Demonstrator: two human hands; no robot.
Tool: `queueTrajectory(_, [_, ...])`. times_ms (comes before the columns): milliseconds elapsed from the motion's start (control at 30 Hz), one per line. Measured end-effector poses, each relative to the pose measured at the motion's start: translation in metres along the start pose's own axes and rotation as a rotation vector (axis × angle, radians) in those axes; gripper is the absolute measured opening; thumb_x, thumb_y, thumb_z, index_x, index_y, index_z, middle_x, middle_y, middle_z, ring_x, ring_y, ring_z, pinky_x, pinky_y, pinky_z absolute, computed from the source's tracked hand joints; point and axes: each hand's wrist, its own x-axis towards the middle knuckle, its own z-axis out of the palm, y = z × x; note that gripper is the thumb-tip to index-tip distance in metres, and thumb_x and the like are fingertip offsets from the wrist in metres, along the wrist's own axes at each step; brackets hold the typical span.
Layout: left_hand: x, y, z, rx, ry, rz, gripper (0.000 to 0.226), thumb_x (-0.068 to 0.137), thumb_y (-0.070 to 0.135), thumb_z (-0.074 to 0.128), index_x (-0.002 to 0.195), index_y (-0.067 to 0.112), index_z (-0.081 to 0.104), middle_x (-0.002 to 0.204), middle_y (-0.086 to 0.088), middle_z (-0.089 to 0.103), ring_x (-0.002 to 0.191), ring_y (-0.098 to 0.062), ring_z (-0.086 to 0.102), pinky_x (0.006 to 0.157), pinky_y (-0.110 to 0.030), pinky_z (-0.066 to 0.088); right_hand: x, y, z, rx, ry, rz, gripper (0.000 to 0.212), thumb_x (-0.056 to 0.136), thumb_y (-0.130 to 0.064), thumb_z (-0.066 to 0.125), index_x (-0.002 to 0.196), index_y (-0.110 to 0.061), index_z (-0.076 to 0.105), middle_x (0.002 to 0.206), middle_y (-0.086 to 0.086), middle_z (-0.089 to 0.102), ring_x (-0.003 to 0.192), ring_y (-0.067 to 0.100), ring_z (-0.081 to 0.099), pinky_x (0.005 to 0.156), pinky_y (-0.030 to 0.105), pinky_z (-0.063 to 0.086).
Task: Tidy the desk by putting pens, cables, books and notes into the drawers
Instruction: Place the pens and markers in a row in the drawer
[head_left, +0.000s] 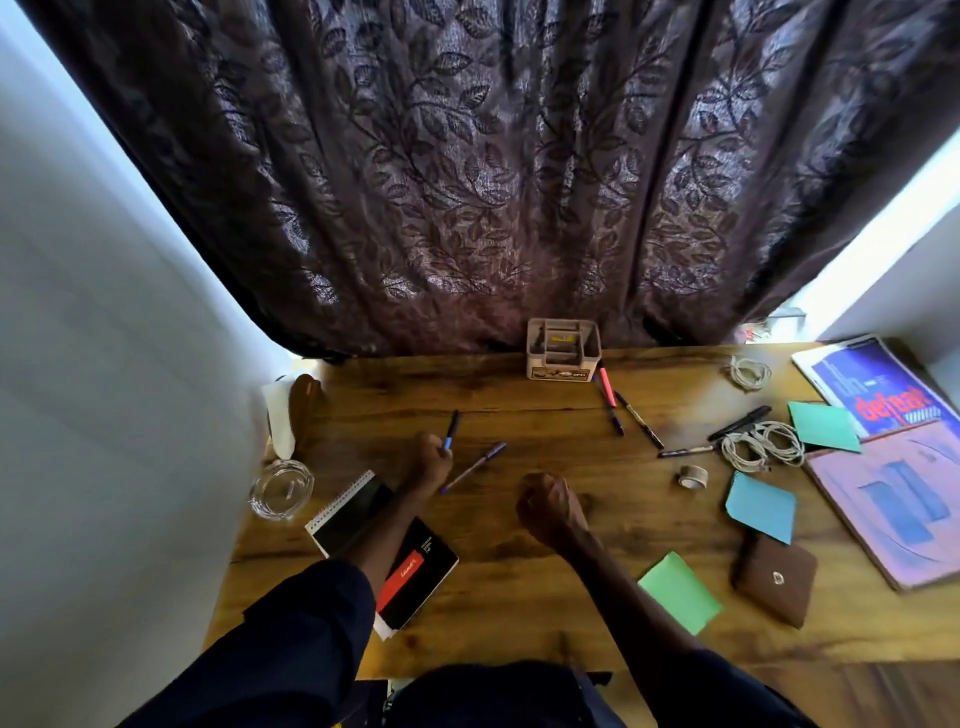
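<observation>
Pinching a blue pen (451, 429) are left fingers (438, 451); right fingers (536, 500) curl empty; book (883, 401) reads "defeat".

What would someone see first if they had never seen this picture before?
Probably the big dark leafy curtain hanging behind the wooden desk. Next, the two hands in the middle: the left hand grips a blue and black pen, and the right hand is curled in a fist. A bright green note and a blue note lie to the right.
</observation>
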Motion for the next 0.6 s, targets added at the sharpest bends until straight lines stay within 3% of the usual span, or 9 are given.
queueTrajectory(100, [-0.014,0.013,0.016,-0.031,-0.103,0.05,0.011,0.087,0.009,0.073,0.087,-0.001,0.07,0.08,-0.008,0.066,0.078,-0.021,0.064,0.064,-0.033,0.05,-0.003,0.006,-0.003,0.016,0.013,0.023,0.011,0.086,-0.019,0.06,0.087,-0.017,0.071,0.089,0.003,0.073,0.078,0.024,0.07,0.06,0.033,0.055])
queueTrajectory(200, [-0.027,0.015,0.022,-0.033,-0.163,0.077,0.01,0.09,0.009,0.069,0.086,0.011,0.061,0.082,0.0,0.059,0.074,-0.015,0.058,0.056,-0.02,0.042,-0.008,0.014,-0.009,0.037,0.006,0.035,0.009,0.086,-0.016,0.063,0.085,-0.016,0.072,0.088,0.003,0.074,0.077,0.021,0.07,0.062,0.035,0.058])
queueTrajectory(300, [-0.039,0.012,0.024,-0.007,-0.168,0.141,0.032,0.094,0.007,0.063,0.075,0.025,0.045,0.078,0.008,0.049,0.07,-0.008,0.051,0.054,-0.015,0.032,-0.011,0.021,-0.014,0.052,-0.004,0.08,0.016,0.085,-0.011,0.057,0.081,-0.013,0.072,0.084,0.004,0.074,0.073,0.022,0.07,0.059,0.034,0.057])
queueTrajectory(400, [-0.044,0.01,0.024,0.056,-0.193,0.176,0.021,0.095,0.01,0.064,0.086,0.02,0.048,0.085,0.005,0.051,0.08,-0.013,0.054,0.059,-0.018,0.039,-0.015,0.03,-0.015,0.056,-0.004,0.082,0.016,0.084,-0.011,0.058,0.08,-0.016,0.072,0.084,0.003,0.074,0.073,0.022,0.071,0.057,0.032,0.056])
queueTrajectory(533, [-0.047,0.015,0.03,-0.041,-0.237,0.053,0.022,0.084,0.01,0.077,0.093,0.011,0.057,0.088,-0.005,0.064,0.068,-0.014,0.063,0.056,-0.029,0.054,-0.017,0.04,-0.006,0.124,0.036,0.042,0.011,0.085,-0.022,0.06,0.081,-0.024,0.07,0.075,-0.001,0.07,0.062,0.016,0.068,0.052,0.03,0.053])
queueTrajectory(600, [-0.051,0.024,0.036,-0.117,-0.293,0.005,0.026,0.078,0.01,0.084,0.094,0.006,0.064,0.087,-0.005,0.068,0.071,-0.014,0.067,0.057,-0.025,0.056,-0.014,0.037,-0.002,0.173,0.048,0.098,0.017,0.089,-0.031,0.057,0.087,-0.021,0.07,0.08,0.002,0.069,0.068,0.017,0.064,0.061,0.025,0.047])
